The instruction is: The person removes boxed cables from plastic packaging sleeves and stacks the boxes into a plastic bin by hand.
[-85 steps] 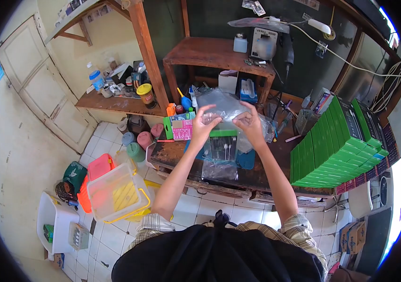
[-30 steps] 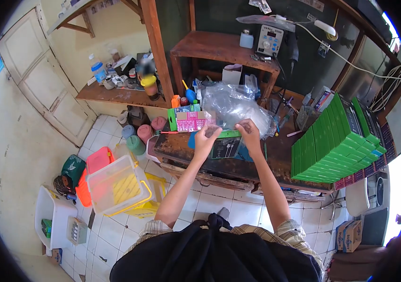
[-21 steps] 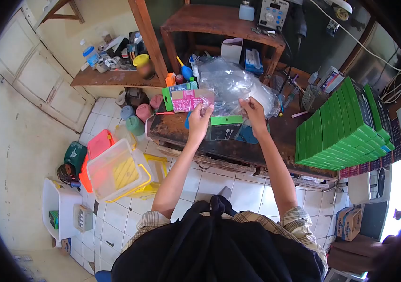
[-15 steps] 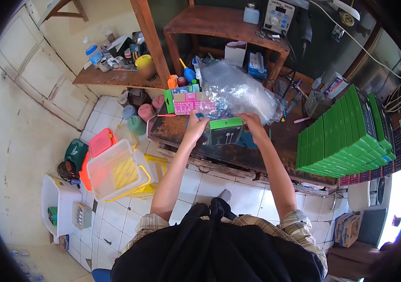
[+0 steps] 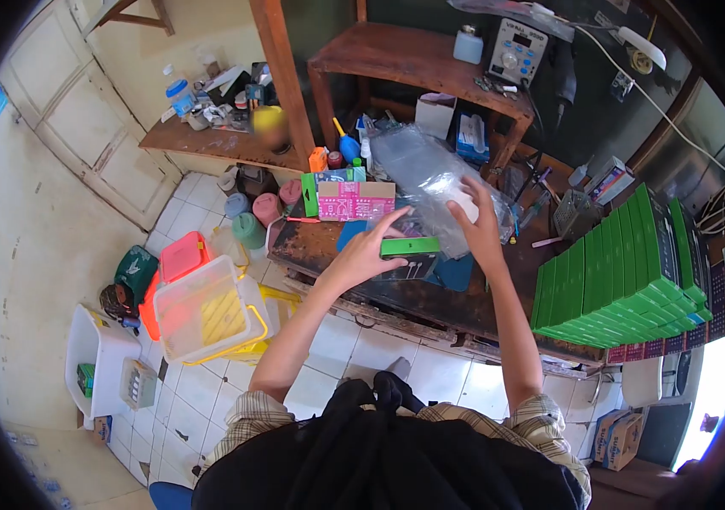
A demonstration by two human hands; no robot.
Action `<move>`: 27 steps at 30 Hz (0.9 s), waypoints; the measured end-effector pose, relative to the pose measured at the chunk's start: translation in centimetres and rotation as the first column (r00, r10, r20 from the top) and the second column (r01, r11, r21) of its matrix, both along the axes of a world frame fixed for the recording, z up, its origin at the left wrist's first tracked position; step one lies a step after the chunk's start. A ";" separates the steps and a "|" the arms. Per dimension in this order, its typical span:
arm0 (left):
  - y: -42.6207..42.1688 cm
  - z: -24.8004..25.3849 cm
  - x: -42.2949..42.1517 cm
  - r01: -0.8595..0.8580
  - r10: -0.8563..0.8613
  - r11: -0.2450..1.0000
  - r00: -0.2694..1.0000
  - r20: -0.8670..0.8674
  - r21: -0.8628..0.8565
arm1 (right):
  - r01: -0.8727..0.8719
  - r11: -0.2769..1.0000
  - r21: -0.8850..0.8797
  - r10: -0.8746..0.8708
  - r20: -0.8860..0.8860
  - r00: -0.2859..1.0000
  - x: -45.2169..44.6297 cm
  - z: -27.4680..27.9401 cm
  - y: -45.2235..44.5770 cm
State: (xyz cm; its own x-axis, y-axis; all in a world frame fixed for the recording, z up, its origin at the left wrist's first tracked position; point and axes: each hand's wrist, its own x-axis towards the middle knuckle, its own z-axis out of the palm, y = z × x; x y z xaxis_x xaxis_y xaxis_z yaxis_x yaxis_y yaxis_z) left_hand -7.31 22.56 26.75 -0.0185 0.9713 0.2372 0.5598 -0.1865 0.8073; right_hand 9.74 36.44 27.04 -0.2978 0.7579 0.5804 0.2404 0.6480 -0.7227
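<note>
A small black box with a green top point(image 5: 411, 247) is over the front of the workbench, its top side facing up toward me. My left hand point(image 5: 366, 253) grips its left end, thumb along the near face and fingers behind. My right hand point(image 5: 480, 223) is off the box, raised to its right with fingers apart and nothing in them. Behind and beneath that hand lies a heap of clear plastic bags point(image 5: 417, 161). A pink printed carton point(image 5: 355, 201) lies just beyond my left hand. Part of a blue mat point(image 5: 454, 274) shows under the box.
A large stack of green boxes point(image 5: 609, 268) fills the bench's right side. At the back stands a wooden shelf point(image 5: 413, 61) with a soldering station point(image 5: 515, 53). A wire-mesh holder point(image 5: 572, 212) sits right of the bags. Plastic tubs point(image 5: 209, 310) crowd the floor at left.
My right hand has let go of the box and risen toward the plastic bags. The box has tipped so more of its green top shows, and my left hand has shifted its hold.
</note>
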 end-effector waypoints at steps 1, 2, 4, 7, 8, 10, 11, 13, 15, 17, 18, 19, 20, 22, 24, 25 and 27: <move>-0.1 -0.7 0.3 -0.037 0.035 0.998 0.999 0.035 0.057 | -0.239 0.968 -0.072 0.236 -0.049 0.971 0.0 2.0 -1.0; -0.2 -1.1 0.5 -0.024 0.022 0.998 0.999 0.038 0.051 | -0.465 0.876 -0.131 0.452 -0.115 0.885 0.1 2.9 -1.6; -0.5 -1.8 0.9 -0.110 0.110 0.994 0.987 0.121 -0.005 | -0.537 0.822 -0.193 0.535 -0.064 0.842 -0.1 1.7 -2.7; -0.6 -4.1 1.2 -0.238 0.228 0.952 0.971 0.073 0.193 | -0.585 0.746 -0.317 0.608 -0.031 0.793 0.1 -2.3 -3.1; -0.6 -5.4 1.1 -0.247 0.238 0.948 0.969 0.068 0.198 | -0.554 0.738 -0.386 0.589 -0.032 0.808 0.2 -4.3 -2.8; -0.5 -8.3 1.1 -0.297 0.269 0.938 0.949 0.166 0.179 | -0.473 0.809 -0.349 0.508 0.010 0.861 0.1 -9.8 -2.3; -0.8 -9.0 1.1 -0.328 0.314 0.941 0.937 0.151 0.080 | -0.376 0.871 -0.316 0.410 0.048 0.911 0.0 -11.7 -2.0; -0.5 -8.7 1.0 -0.342 0.326 0.933 0.934 0.148 0.107 | -0.415 0.805 -0.425 0.442 -0.037 0.896 -0.2 -12.9 -1.7; -1.4 -7.1 1.5 -0.341 0.321 0.937 0.925 0.203 0.076 | -0.435 0.717 -0.546 0.458 -0.103 0.883 0.2 -12.9 -2.7; -1.9 -5.9 1.2 -0.314 0.261 0.939 0.916 0.304 0.142 | -0.444 0.805 -0.393 0.427 -0.135 0.894 0.3 -9.3 -3.8; -2.0 -5.3 1.1 -0.305 0.218 0.935 0.896 0.387 0.181 | -0.444 0.810 -0.382 0.427 -0.134 0.894 0.4 -8.3 -4.2; -2.3 -4.5 0.9 -0.302 0.211 0.934 0.899 0.383 0.194 | -0.425 0.850 -0.311 0.410 -0.116 0.905 0.5 -7.4 -4.7; -2.7 -3.8 0.8 -0.292 0.183 0.928 0.898 0.400 0.231 | -0.405 0.883 -0.238 0.393 -0.102 0.914 0.4 -6.4 -5.4; -4.2 -2.7 0.2 -0.293 0.163 0.916 0.895 0.415 0.273 | -0.399 0.887 -0.232 0.395 -0.064 0.916 0.1 -3.7 -8.2; -6.6 -2.3 -0.5 -0.323 0.152 0.901 0.861 0.485 0.290 | -0.328 0.914 -0.240 0.336 -0.007 0.942 -0.8 -3.0 -11.4; -8.0 -2.5 -0.7 -0.343 0.127 0.887 0.825 0.550 0.309 | -0.313 0.934 -0.174 0.315 -0.012 0.949 -1.7 -3.8 -13.0; -11.6 -3.2 -1.8 -0.355 0.175 0.877 0.865 0.471 0.325 | -0.323 0.915 -0.241 0.303 -0.118 0.946 -3.8 -4.6 -16.9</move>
State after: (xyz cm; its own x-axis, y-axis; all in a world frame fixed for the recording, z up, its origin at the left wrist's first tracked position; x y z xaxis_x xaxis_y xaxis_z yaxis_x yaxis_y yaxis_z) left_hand -9.13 11.00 23.54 -0.4451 0.7419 0.5014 0.2629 -0.4270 0.8652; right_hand 5.91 19.58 22.46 -0.5061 0.7578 0.4118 -0.0078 0.4735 -0.8808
